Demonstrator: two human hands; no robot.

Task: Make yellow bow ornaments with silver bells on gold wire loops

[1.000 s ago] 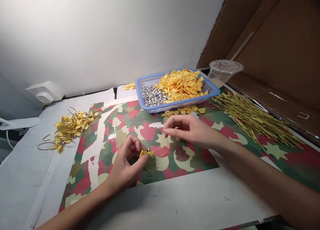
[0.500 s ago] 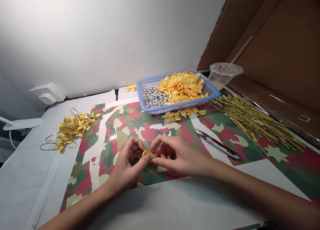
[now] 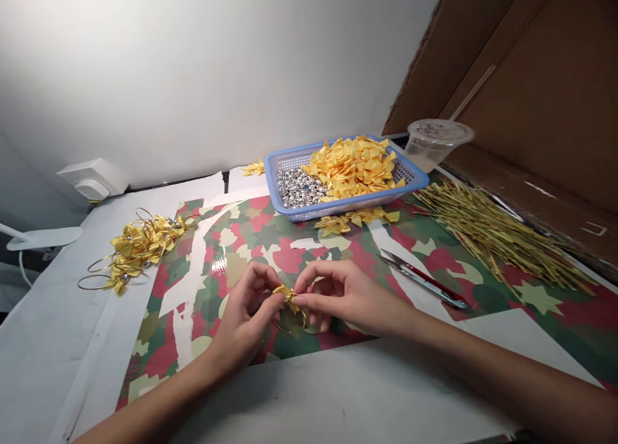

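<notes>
On patterned paper (image 3: 212, 296), our left hand (image 3: 251, 309) and right hand (image 3: 333, 299) pinch a yellow bow (image 3: 286, 294) (shiny stuff), fingertips clamped on it.

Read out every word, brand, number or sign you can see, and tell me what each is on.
No text can be read.
Cup lid: dark marks, too small and blurred to make out.
Patterned sheet: stars and other shapes, no lettering that I can make out.

basket (image 3: 345, 208): blue | patterned sheet (image 3: 251, 238): red, green, cream
</notes>
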